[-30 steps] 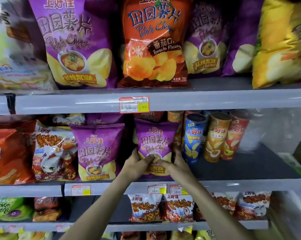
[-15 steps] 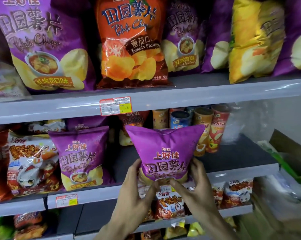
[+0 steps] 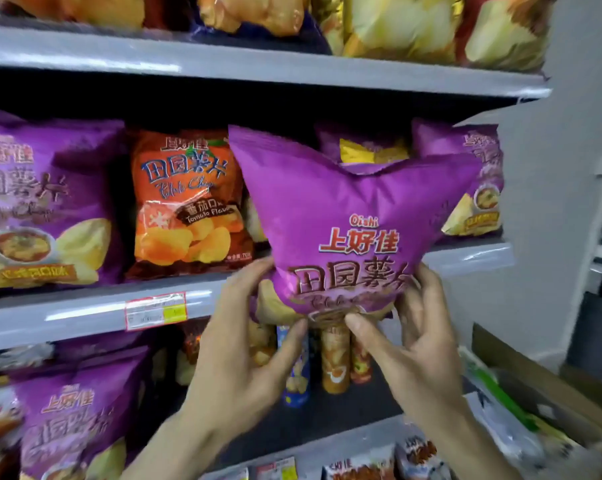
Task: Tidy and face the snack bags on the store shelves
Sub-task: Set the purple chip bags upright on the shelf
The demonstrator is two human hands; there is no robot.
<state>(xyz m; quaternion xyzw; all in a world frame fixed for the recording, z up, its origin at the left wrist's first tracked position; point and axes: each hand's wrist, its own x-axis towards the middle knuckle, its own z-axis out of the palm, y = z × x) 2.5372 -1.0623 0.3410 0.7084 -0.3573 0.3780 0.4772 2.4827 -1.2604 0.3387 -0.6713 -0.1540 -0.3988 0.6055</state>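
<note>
1. Here, in the head view, the purple bag (image 3: 348, 216) is upright, just right of the orange bag (image 3: 188, 202) and in front of the shelf (image 3: 84, 313).
2. The left hand (image 3: 244, 341) and right hand (image 3: 420, 348) pinch its bottom corners with curled fingers. The bag rises above both hands, equally near each.

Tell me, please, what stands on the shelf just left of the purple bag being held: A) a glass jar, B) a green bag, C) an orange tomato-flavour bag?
C: the orange tomato-flavour bag stands beside the purple bag, which the left hand and right hand grip at its lower end.
</note>
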